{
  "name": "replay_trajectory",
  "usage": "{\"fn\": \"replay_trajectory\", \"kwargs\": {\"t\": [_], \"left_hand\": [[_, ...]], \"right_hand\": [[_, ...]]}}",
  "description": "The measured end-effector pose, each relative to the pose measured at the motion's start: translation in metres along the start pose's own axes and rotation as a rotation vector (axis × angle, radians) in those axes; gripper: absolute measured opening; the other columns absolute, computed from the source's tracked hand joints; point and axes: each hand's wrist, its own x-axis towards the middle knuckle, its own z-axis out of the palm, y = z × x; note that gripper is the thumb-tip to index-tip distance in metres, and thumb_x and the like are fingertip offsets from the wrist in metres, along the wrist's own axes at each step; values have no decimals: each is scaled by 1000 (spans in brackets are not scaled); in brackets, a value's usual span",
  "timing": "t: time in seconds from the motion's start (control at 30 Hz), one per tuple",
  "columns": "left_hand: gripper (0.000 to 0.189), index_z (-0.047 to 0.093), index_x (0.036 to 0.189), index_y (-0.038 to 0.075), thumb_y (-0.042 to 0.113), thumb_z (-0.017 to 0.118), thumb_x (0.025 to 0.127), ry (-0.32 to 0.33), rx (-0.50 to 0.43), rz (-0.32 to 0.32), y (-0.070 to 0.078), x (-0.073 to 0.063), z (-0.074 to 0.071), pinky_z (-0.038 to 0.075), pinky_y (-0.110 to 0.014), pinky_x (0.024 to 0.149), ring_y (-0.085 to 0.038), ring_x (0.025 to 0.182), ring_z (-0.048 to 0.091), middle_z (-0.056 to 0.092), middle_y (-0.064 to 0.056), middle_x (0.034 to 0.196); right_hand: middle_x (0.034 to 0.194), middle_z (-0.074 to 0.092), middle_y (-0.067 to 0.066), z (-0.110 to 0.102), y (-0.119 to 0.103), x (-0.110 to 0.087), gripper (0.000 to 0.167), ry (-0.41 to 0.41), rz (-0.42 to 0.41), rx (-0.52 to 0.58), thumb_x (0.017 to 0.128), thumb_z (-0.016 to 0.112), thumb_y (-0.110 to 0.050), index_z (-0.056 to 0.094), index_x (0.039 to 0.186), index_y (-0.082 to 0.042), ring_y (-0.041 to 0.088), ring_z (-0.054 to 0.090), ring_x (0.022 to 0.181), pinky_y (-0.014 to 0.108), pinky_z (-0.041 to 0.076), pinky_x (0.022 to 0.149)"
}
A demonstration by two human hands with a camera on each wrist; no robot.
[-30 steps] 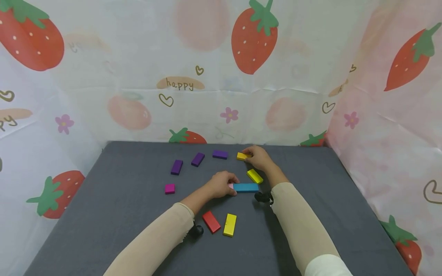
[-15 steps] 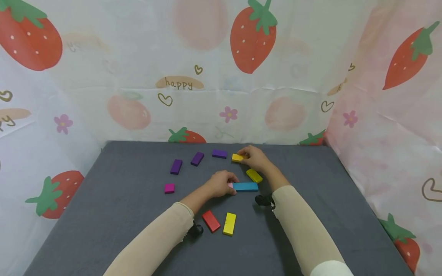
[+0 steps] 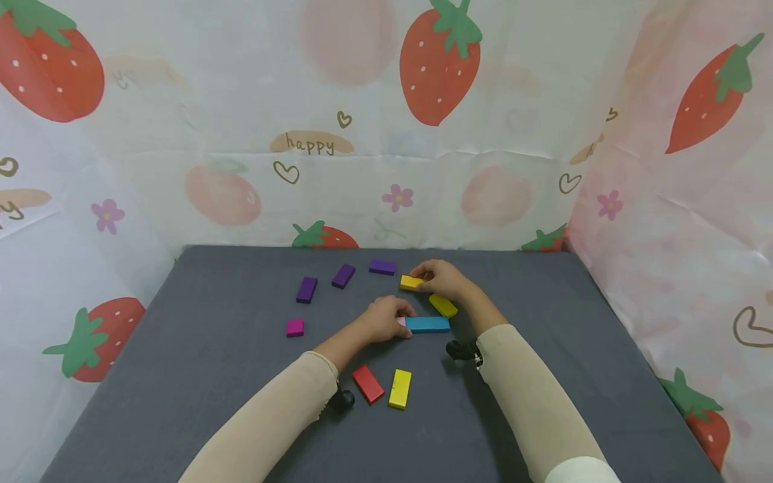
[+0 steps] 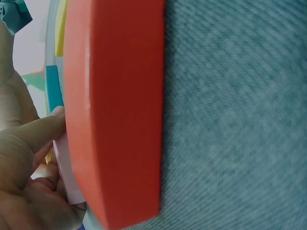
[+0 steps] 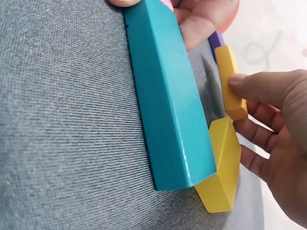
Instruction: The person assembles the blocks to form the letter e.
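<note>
My left hand (image 3: 382,318) pinches a pale pink block (image 4: 69,172) between thumb and fingers, and most of that block is hidden in the head view. A long blue block (image 3: 427,325) lies against its right end. Farther back, my right hand (image 3: 447,278) pinches an orange-yellow block (image 5: 230,86) by its right end. Whether that block touches the table cannot be told. Just below the right hand a yellow block (image 3: 443,306) lies slanted, close to the blue block's right end.
Several purple blocks (image 3: 343,276) curve along the back left, with a magenta block (image 3: 295,327) at the left. A red block (image 3: 368,384) and another yellow block (image 3: 400,389) lie in front, near the left wrist. Grey cloth covers the table (image 3: 229,362); a printed curtain (image 3: 362,188) stands behind.
My right hand has carried the orange-yellow block leftward and slightly toward me, away from the back edge. The left hand keeps its hold on the pink block.
</note>
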Motion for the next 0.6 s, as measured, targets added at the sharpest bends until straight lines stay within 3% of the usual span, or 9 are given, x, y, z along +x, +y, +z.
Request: {"fn": "replay_trajectory", "kwargs": {"t": [0.6], "left_hand": [[33, 74, 116, 13, 19, 84, 86, 4, 1, 8, -2, 2, 1, 44, -47, 100, -16, 96, 61, 71, -1, 105]], "right_hand": [[125, 68, 10, 6, 2, -4, 31, -39, -18, -17, 96, 72, -12, 69, 127, -8, 26, 63, 113, 44, 49, 102]]}}
